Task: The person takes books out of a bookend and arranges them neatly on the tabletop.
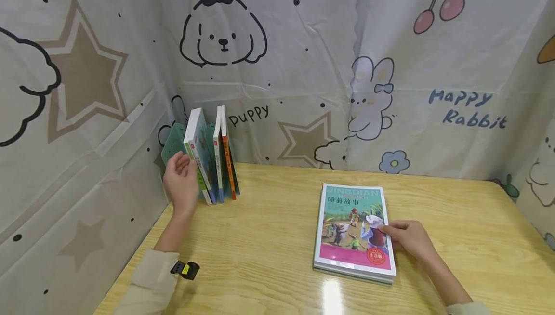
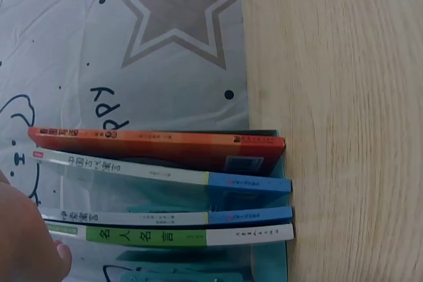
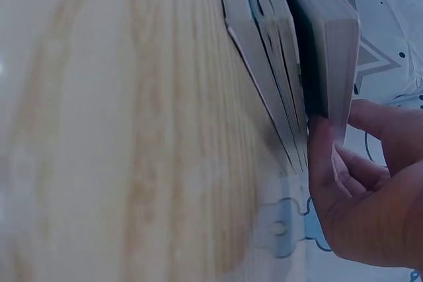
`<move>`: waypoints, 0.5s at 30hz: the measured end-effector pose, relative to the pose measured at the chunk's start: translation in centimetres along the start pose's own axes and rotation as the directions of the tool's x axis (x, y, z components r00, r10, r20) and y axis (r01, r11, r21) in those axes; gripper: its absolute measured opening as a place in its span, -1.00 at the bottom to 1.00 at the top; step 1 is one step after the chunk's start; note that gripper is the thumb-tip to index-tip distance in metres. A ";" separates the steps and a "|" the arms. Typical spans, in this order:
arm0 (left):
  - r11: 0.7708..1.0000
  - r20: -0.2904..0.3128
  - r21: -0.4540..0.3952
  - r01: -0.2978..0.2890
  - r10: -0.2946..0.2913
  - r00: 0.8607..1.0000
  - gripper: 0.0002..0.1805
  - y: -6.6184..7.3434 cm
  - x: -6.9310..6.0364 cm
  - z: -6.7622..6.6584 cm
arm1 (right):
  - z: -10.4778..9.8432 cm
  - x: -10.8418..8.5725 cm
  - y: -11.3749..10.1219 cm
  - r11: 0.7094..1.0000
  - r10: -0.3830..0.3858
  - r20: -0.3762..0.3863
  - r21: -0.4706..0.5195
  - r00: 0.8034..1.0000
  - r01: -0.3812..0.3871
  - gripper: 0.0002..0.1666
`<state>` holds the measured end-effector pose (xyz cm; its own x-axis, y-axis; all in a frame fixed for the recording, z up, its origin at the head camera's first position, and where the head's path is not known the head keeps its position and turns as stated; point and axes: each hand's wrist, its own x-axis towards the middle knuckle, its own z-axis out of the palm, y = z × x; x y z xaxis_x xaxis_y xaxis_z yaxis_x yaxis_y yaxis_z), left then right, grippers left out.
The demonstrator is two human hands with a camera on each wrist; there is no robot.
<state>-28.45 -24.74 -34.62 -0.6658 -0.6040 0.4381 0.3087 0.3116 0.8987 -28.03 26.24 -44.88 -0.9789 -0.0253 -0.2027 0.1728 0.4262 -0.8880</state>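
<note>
On the table (image 1: 269,242), upright books (image 1: 218,161) are standing in a rack (image 1: 173,141) at the far left corner; a book stack (image 1: 353,230) is lying to their right, nearer the front.

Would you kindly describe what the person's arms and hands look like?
The left hand and right hand wear no gloves. The left sleeve is pale beige, with a small black device marked yellow at its end; only a pale edge of the right sleeve shows.
</note>
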 end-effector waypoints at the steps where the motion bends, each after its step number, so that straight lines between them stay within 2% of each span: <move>1: 1.000 -0.001 0.009 0.004 -0.004 1.000 -0.52 -0.1 0.2 0.0 | -0.1 0.0 -0.1 0.999 -0.007 -0.011 -0.036 1.000 0.006 -0.33; 4: 0.997 0.018 0.079 0.027 -0.028 0.999 -0.44 -0.3 0.7 0.0 | -0.2 -0.1 -0.4 0.990 -0.027 -0.047 -0.141 0.999 0.020 -0.36; 6: 0.990 0.039 0.135 0.044 -0.050 0.998 -0.39 -0.5 1.2 0.0 | -0.2 -0.1 -0.6 0.984 -0.041 -0.063 -0.177 0.997 0.029 -0.40; 10: 0.973 0.089 0.223 0.065 -0.087 0.992 -0.34 -1.1 1.8 0.0 | -0.1 -0.1 -0.8 0.980 -0.055 -0.084 -0.196 0.995 0.037 -0.48; 15: 0.969 0.106 0.243 0.047 -0.075 0.992 -0.42 -1.7 2.0 0.2 | 0.1 -0.4 -0.8 0.980 -0.055 -0.098 -0.193 0.994 0.035 -0.55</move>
<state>-30.48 -26.33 -35.27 -0.7551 -0.5446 0.3650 0.1023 0.4520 0.8861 -27.81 25.84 -44.09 -0.9929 0.0397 -0.1120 0.1137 0.5918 -0.7980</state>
